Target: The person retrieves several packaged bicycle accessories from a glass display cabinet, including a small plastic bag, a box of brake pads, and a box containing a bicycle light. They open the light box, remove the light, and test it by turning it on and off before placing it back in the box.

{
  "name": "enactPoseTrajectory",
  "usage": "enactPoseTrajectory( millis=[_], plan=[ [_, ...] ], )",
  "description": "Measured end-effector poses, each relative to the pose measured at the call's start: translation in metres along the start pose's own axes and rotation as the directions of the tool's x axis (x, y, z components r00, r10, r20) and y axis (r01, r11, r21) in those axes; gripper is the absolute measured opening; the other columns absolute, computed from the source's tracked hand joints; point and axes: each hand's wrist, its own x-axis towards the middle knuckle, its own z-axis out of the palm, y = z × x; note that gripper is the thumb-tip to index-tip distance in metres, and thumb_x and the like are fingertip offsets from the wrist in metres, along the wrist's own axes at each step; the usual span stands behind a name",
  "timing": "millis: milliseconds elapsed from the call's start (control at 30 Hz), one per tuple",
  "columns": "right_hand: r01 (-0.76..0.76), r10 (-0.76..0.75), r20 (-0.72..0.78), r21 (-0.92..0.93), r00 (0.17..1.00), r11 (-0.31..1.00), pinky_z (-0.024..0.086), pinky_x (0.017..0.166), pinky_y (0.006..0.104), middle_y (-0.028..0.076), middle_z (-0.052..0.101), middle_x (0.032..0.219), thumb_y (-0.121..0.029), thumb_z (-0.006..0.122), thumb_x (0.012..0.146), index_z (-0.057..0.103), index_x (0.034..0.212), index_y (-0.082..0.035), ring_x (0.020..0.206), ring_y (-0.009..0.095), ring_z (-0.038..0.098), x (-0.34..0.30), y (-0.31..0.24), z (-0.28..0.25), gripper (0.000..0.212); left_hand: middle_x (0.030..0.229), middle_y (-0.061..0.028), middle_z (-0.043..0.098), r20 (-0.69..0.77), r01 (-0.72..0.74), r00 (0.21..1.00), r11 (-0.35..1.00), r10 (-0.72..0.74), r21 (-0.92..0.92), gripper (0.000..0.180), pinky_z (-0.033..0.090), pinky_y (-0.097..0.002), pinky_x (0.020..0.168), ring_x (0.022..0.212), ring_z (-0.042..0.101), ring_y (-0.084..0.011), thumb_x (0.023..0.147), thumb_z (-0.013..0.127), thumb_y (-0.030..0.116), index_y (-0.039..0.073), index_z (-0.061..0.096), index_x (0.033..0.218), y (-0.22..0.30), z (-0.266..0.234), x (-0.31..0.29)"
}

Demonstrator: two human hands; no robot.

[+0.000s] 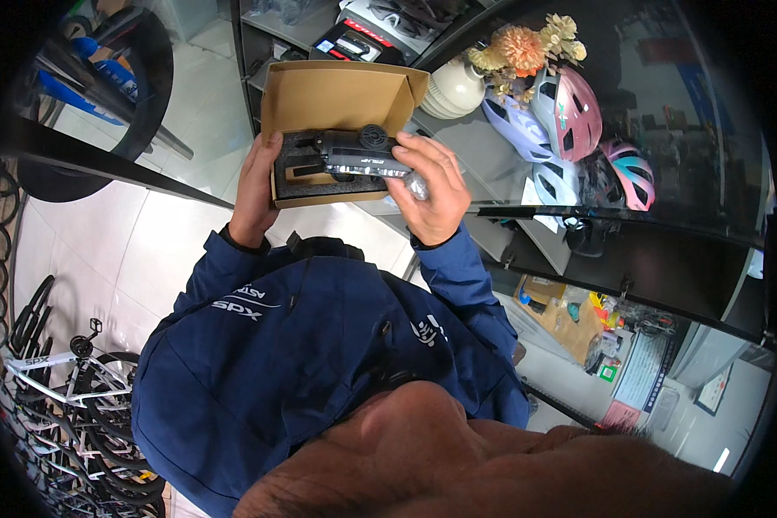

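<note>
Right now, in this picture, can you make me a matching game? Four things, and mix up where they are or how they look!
Things:
1. Cardboard box
2. Black device
3. Vase
4. White bike

Clues:
A. Gripped by the right hand
B. At the lower left of the picture
C. Lid open, with the left hand at its side
D. Pale, with flowers at its top

Right pairs: 1-C, 2-A, 3-D, 4-B

A brown cardboard box (321,200) is opened, its lid (335,97) raised along the far side. Dark grey foam (306,187) with cut-outs is fitted inside the box. An elongated black device (354,157), fitted with a round ribbed disc (373,136), is held lengthwise over the right part of the box's foam.
</note>
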Motion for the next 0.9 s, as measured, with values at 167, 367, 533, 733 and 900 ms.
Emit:
enactPoseTrajectory(
  millis=[167,367,533,733,900],
  plan=[
    [0.012,-0.012,-0.003,-0.006,1.0,1.0,0.056,0.095,0.0422,0.014,0.074,0.123,0.004,0.085,0.071,0.075,0.113,-0.003,0.11,0.034,0.069,0.0,-0.0004,-0.0002,0.044,0.132,-0.0075,0.065,0.008,-0.007,1.0,1.0,0.007,-0.002,0.048,0.054,-0.0316,0.099,0.116,0.066,-0.0159,0.111,0.054,0.036,0.004,0.05,0.147,-0.0011,-0.0022,0.0017],
    [0.021,-0.021,-0.002,-0.01,1.0,1.0,0.056,0.095,0.0421,0.014,0.074,0.124,0.004,0.084,0.071,0.075,0.113,-0.003,0.11,0.034,0.068,0.0007,0.0006,0.0002,0.044,0.132,-0.0069,0.065,0.015,-0.002,1.0,1.0,0.002,-0.021,0.048,0.054,-0.0317,0.099,0.116,0.066,-0.0157,0.11,0.054,0.035,0.004,0.05,0.147,-0.0023,-0.0021,0.0024],
    [0.012,-0.012,0.006,-0.019,1.0,1.0,0.056,0.095,0.0424,0.013,0.074,0.124,0.004,0.084,0.071,0.075,0.113,-0.004,0.11,0.035,0.068,0.0005,0.0007,0.0008,0.044,0.132,-0.0067,0.065,0.009,0.02,1.0,1.0,-0.019,-0.014,0.047,0.054,-0.0318,0.099,0.116,0.066,-0.0155,0.111,0.054,0.035,0.004,0.05,0.146,-0.0038,-0.0056,0.0039],
    [0.013,-0.013,0.008,-0.015,1.0,1.0,0.056,0.095,0.0423,0.013,0.074,0.124,0.005,0.084,0.07,0.075,0.113,-0.004,0.11,0.035,0.068,0.0006,0.0021,0.0022,0.045,0.131,-0.0063,0.065,0.011,0.037,0.999,0.999,-0.036,-0.019,0.047,0.055,-0.0318,0.098,0.115,0.066,-0.0153,0.111,0.053,0.036,0.005,0.05,0.146,-0.0057,-0.008,0.0061],
    [0.015,-0.015,0.016,-0.029,1.0,0.999,0.056,0.094,0.0423,0.013,0.074,0.124,0.005,0.084,0.069,0.075,0.112,-0.004,0.11,0.035,0.068,0.0006,0.0032,0.0031,0.045,0.131,-0.0057,0.065,-0.007,0.075,0.997,0.997,-0.075,-0.019,0.047,0.057,-0.0319,0.097,0.114,0.066,-0.015,0.111,0.053,0.036,0.006,0.05,0.146,-0.004,-0.0076,0.0061]
  ],
)
